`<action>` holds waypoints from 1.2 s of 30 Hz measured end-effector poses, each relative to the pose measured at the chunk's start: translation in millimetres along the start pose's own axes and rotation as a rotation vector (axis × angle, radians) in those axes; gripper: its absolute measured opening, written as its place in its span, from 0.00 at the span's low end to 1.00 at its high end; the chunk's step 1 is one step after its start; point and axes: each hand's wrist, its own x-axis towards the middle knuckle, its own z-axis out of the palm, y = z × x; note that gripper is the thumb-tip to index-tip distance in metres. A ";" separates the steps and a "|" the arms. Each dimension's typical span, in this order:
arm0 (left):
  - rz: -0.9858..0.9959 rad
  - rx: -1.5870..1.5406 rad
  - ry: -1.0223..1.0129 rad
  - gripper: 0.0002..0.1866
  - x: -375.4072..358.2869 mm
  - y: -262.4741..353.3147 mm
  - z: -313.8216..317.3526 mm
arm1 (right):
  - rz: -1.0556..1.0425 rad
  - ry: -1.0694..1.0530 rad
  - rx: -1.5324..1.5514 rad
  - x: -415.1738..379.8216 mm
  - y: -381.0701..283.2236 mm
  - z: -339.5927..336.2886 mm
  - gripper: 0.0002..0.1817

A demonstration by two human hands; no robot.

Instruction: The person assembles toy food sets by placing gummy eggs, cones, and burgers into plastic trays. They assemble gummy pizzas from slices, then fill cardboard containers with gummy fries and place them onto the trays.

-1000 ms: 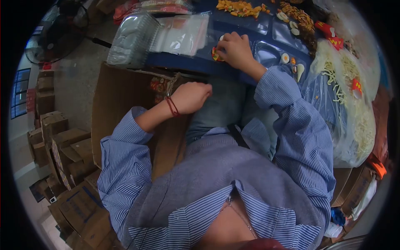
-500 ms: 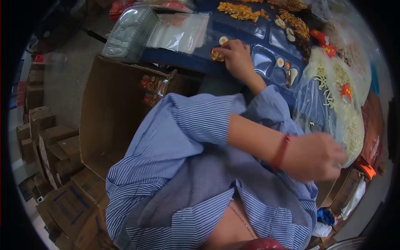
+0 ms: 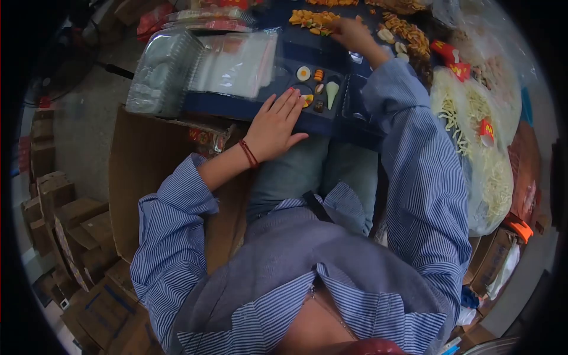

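My left hand, with a red cord bracelet at the wrist, lies with fingers stretched out over a clear plastic tray. Its fingertips touch a round yellow and white piece. In the tray sit a miniature fried egg, a small burger, a pale green ice cream cone and a small brown piece. My right hand reaches to a heap of small orange and yellow pieces, its fingers curled together; what they hold is hidden.
Stacked clear clamshell trays and clear plastic bags lie at the left of the blue table. At the right, a big clear bag holds pale fries-like pieces beside red fry boxes. An open cardboard box stands below left.
My left hand has come back from the bag at the right to the tray. My right hand has left the round piece and moved up to the orange heap. The filled tray sits further left.
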 end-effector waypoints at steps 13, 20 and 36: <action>-0.044 -0.030 0.028 0.11 224.4 -161.5 83.7 | 0.507 -0.296 1.260 -24.0 -23.2 -58.6 0.15; -0.181 -0.343 -0.063 0.11 200.4 -146.7 64.7 | 0.281 -0.145 1.023 -65.4 -66.1 -61.6 0.10; -0.203 -0.374 -0.246 0.08 64.8 -61.6 -0.8 | -0.253 0.242 -0.056 -122.5 -144.6 -34.6 0.07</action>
